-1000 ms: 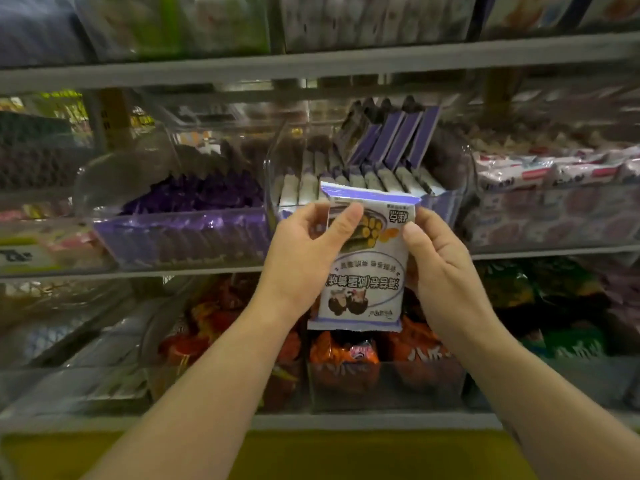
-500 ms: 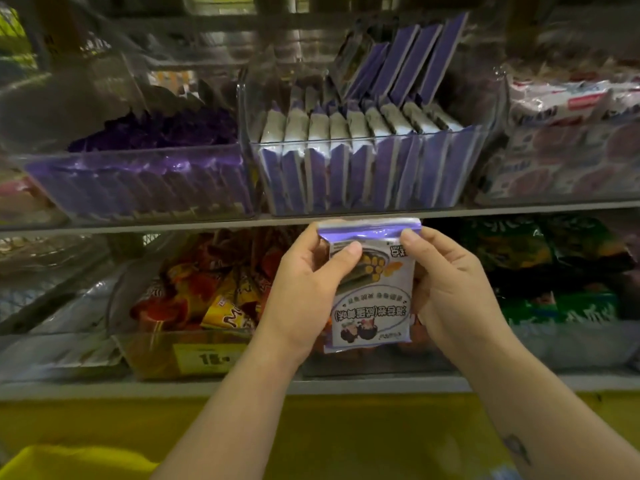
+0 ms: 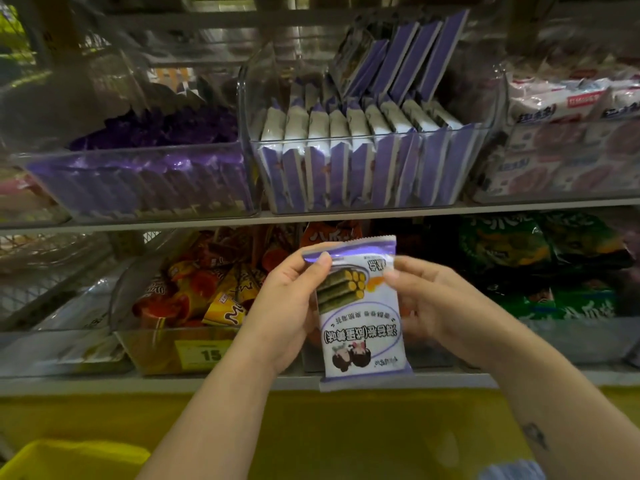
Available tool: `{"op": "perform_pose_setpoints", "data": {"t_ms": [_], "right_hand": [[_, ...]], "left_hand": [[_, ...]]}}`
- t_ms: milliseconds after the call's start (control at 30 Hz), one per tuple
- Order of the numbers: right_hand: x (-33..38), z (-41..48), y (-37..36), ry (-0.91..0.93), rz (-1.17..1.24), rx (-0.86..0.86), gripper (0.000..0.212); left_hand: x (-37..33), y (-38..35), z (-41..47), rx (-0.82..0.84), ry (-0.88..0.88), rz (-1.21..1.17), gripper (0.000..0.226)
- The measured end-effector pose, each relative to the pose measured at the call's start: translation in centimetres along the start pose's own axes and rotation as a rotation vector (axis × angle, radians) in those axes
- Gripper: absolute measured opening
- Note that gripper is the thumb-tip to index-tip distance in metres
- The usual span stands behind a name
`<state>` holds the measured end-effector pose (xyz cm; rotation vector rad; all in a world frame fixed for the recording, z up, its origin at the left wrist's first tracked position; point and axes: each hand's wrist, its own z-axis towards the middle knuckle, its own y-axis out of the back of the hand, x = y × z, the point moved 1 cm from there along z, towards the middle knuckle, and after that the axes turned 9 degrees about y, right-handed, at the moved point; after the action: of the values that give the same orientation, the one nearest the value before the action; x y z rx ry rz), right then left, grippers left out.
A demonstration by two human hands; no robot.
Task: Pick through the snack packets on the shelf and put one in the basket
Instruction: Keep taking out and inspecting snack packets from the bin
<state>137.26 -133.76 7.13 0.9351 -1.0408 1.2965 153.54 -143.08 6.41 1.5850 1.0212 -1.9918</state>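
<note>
Before the lower shelf (image 3: 242,379), left hand (image 3: 287,306), right hand (image 3: 436,306) gripping snack packet (image 3: 360,327)

Snack packet (image 3: 363,341) is upside down to me: a bold line of dark Chinese characters in brackets runs across its middle. Lower left of centre, a yellow price tag (image 3: 202,355) on the clear bin (image 3: 152,358) reads 15. The red label (image 3: 585,98) at upper right is too blurred to read.

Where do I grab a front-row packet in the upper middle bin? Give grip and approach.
Pinch the packet by its top end, from above, probably: the row stands upright, packed side by side, and the front wall of the bin covers the lower halves.
</note>
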Motion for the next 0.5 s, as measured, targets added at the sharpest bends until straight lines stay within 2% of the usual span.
{"op": "perform_pose_setpoints", "data": {"t_ms": [67, 133, 267, 333, 500], "right_hand": [[-0.2, -0.5, 0.4, -0.159, -0.044, 0.137, 0.046], [-0.3, -0.7, 0.5, -0.248, -0.065, 0.169, 0.047], [-0.3, -0.9, 0.7, -0.325, 0.062, 0.102, 0.05], [-0.2, -0.9, 0.9, -0.333, 0.106, 0.067, 0.051], [-0.3, -0.9, 1.0, -0.346, 0.175, 0.043, 0.049]], "left_hand": [[-0.1, 0.2, 0.1, -0.03, 0.027, -0.071, 0.023], [-0.1, 0.3, 0.0, -0.021, 0.088, -0.095, 0.03], [0.2, 1.0, -0.4, 0.124, 0.322, 0.032, 0.03], [0.3, 1.2, -0.7, 0.218, 0.416, 0.022, 0.033], [0.5, 1.2, -0.9, 0.297, 0.477, -0.054, 0.036]]}}
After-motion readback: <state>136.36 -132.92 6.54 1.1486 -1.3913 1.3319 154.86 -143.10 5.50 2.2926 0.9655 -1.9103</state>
